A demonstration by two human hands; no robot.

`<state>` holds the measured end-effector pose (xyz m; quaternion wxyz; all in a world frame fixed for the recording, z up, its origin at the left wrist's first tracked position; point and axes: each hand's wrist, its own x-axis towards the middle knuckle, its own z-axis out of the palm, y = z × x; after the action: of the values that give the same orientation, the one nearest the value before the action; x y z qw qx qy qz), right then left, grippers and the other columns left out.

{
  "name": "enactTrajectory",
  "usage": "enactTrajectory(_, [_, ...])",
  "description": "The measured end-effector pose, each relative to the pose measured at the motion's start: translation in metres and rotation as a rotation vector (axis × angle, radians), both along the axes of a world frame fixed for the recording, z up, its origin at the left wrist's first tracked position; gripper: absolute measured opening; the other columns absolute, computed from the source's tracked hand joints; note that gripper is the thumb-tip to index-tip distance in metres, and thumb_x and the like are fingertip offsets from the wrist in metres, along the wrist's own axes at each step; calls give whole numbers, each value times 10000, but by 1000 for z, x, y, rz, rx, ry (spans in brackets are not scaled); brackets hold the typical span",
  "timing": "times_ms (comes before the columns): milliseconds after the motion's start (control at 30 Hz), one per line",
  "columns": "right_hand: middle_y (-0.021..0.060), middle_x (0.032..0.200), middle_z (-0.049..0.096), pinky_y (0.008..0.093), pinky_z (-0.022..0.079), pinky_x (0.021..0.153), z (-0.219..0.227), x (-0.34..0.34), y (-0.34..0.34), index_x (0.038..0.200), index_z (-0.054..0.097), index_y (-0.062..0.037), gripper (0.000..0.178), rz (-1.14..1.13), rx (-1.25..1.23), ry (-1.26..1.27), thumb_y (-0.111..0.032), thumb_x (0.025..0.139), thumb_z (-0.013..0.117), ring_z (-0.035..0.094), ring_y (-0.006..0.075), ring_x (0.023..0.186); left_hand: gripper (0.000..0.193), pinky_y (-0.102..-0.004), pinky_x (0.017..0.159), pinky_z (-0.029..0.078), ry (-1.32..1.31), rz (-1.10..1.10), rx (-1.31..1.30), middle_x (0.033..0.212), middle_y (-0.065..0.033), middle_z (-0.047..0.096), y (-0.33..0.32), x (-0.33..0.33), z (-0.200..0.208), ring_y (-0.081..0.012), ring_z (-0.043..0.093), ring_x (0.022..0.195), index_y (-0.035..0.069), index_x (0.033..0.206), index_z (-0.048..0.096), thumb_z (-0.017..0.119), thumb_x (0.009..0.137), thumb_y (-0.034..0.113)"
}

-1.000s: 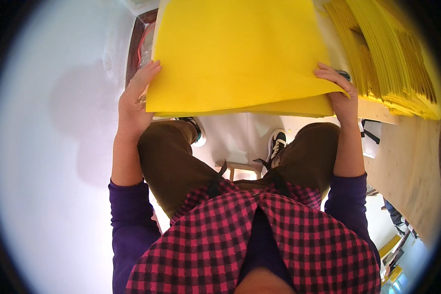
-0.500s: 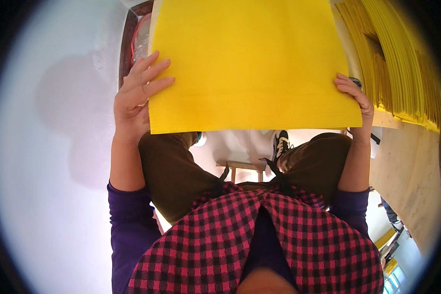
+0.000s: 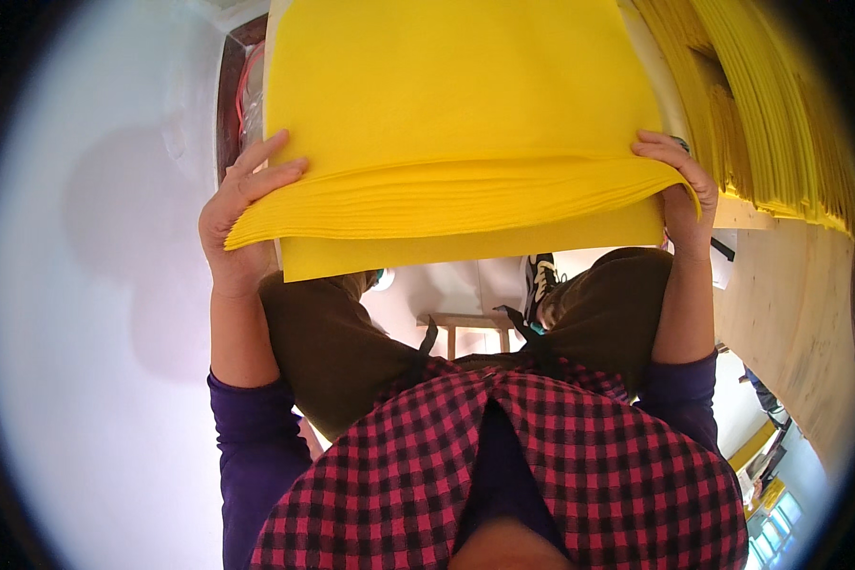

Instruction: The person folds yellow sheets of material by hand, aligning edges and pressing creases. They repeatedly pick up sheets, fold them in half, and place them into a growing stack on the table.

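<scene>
Yellow sheets: thin, matte, felt-like stack, straight ahead of the torso, between both hands; far end runs out of frame.
Key relation: near edge runs left to right, hand to hand; each hand sits at its own end, neither clearly nearer.
Left hand: clamped on the left end of the raised layers, fingers on top; thumb hidden.
Right hand: clamped on the right end, fingers over the top, corner curling down at the palm.
Raised edge: bowed, layers fanned in fine steps; flat lower layer pokes out beneath, toward the lap.
Side pile: more yellow layers, ridged edges, right of the right hand.
Desk: pale smooth wood, far right.
Below: brown trousers, wooden frame, maybe a stool, between the legs.
</scene>
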<state>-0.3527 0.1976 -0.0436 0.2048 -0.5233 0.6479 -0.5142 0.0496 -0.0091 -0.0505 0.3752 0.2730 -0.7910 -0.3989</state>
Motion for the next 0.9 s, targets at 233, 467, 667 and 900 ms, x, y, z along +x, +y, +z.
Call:
enactTrajectory(233, [99,1038,667,332,451,937,3,0,0,957,682,-29,263,89,-29,145,27,703,640,576,244,1095,236,-393,1008,394,0,-87,16,1068,-179,652,-1,-1,4,-301,524,1175,-14,1005,669,644,777,41])
enactTrajectory(467, [98,1052,672,354,437,959,4,-2,2,954,681,-33,239,127,-33,110,-34,717,654,571,260,1115,297,-372,1004,388,43,-71,109,1071,-123,665,3,-6,1,-304,533,1157,1,1024,675,683,729,36])
enactTrajectory(667, [85,1034,678,350,436,964,3,-2,1,943,681,-22,247,100,-42,139,34,703,662,574,256,1115,246,-391,1005,376,-22,-135,-76,1049,-130,672,-6,-3,-1,-316,528,1159,1,989,686,641,749,27])
enactTrajectory(900, [80,1054,669,316,441,954,5,0,0,966,681,-29,249,66,-30,54,64,741,631,579,235,1101,318,-360,988,403,60,53,28,1145,-131,633,4,-11,4,-268,540,1149,1,1075,659,644,758,17])
